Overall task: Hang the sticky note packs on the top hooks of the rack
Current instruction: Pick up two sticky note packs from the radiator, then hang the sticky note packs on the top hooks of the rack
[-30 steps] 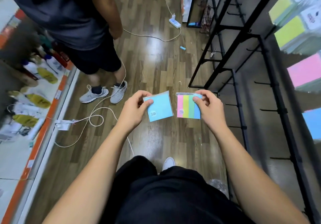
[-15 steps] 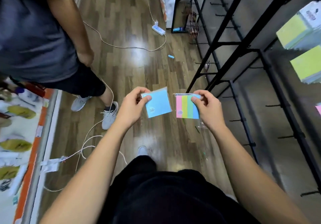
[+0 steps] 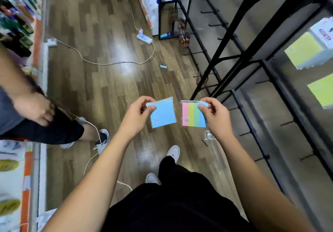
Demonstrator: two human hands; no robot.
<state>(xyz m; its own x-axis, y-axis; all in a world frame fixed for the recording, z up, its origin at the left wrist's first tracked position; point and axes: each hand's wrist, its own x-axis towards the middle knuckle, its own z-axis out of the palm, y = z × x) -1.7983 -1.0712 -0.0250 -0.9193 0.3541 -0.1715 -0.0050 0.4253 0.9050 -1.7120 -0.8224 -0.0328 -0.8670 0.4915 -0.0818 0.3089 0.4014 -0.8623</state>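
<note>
My left hand (image 3: 137, 117) pinches the top left corner of a blue sticky note pack (image 3: 164, 114) in clear wrap. My right hand (image 3: 215, 116) pinches the top right of a striped pack (image 3: 191, 114) coloured pink, yellow, green and blue. Both packs hang side by side over the wooden floor, close together but apart. The black rack (image 3: 252, 66) with short hooks stands to my right. Yellow-green packs (image 3: 302, 51) hang on it at the upper right.
Another person (image 3: 30, 113) stands close at my left, hand by their thigh. White cables and a power strip (image 3: 144, 38) lie on the floor ahead. A small clear packet (image 3: 209, 135) lies by the rack's foot. A product shelf (image 3: 14, 177) runs along the left.
The camera has tilted and shifted, so the other person now sits further left and lower. Both hands keep holding their packs in about the same pose.
</note>
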